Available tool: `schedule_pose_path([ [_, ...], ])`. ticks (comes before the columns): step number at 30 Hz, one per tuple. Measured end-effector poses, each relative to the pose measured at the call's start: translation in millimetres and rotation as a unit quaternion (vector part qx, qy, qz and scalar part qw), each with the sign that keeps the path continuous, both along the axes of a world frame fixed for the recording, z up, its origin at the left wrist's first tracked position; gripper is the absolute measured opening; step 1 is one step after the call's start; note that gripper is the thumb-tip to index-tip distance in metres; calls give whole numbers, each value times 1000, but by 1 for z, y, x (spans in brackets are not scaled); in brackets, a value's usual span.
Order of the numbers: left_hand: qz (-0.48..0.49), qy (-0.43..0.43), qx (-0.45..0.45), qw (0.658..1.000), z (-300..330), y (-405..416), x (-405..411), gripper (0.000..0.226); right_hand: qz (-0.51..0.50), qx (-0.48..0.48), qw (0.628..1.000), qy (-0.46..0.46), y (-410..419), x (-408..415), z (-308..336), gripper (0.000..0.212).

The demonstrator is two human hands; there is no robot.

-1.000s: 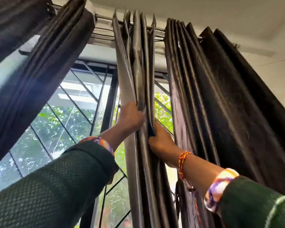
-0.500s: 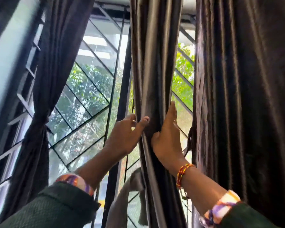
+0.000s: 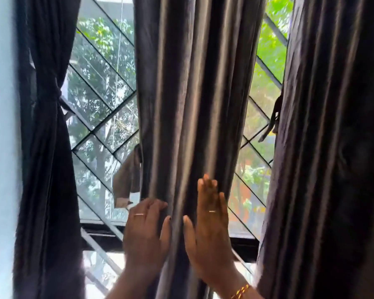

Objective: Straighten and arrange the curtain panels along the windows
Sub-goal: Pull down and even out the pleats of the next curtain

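Curtains hang in three dark bunches across the grilled window (image 3: 99, 83). At nine o'clock the left panel (image 3: 45, 147) is cinched at its waist by a tieback (image 3: 52, 98), flaring above and below. At centre, from twelve down to six, the middle panel (image 3: 192, 93) falls in tight vertical pleats. Both hands press on it around six o'clock: the left hand (image 3: 146, 231) lies on the pleats' left side, fingers curled loosely into a fold, thumb up; the right hand (image 3: 209, 229) is flat and open against the fabric, fingers pointing to twelve, grasping nothing. A beaded bracelet (image 3: 241, 291) circles its wrist. At three o'clock the right panel (image 3: 333, 147) hangs loose, apart from the hands.
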State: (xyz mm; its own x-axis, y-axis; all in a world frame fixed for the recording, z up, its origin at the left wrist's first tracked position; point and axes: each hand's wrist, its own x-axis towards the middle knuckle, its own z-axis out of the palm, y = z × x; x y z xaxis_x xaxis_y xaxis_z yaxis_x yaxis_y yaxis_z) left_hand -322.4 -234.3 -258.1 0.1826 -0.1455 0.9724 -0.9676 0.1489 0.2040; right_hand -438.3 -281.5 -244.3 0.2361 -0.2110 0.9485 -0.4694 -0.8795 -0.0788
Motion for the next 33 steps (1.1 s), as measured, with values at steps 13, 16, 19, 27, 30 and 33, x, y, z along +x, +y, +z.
schedule_pose_path([
  [13,40,191,155,968,-27,11,92,49,173,152,963,140,24,59,-44,75],
  [16,-7,161,201,966,-27,7,110,58,186,125,966,127,25,81,-45,55],
  [19,-64,160,220,960,-26,-2,123,62,144,113,979,85,21,98,-43,53],
  [27,-123,131,115,977,-39,-35,117,59,9,195,981,-10,1,90,-65,71],
  [30,-162,133,129,969,-45,-45,104,55,-36,220,973,-57,-4,82,-74,64],
  [33,-206,114,147,961,-54,-54,92,45,-103,238,959,-116,-10,73,-82,60],
])
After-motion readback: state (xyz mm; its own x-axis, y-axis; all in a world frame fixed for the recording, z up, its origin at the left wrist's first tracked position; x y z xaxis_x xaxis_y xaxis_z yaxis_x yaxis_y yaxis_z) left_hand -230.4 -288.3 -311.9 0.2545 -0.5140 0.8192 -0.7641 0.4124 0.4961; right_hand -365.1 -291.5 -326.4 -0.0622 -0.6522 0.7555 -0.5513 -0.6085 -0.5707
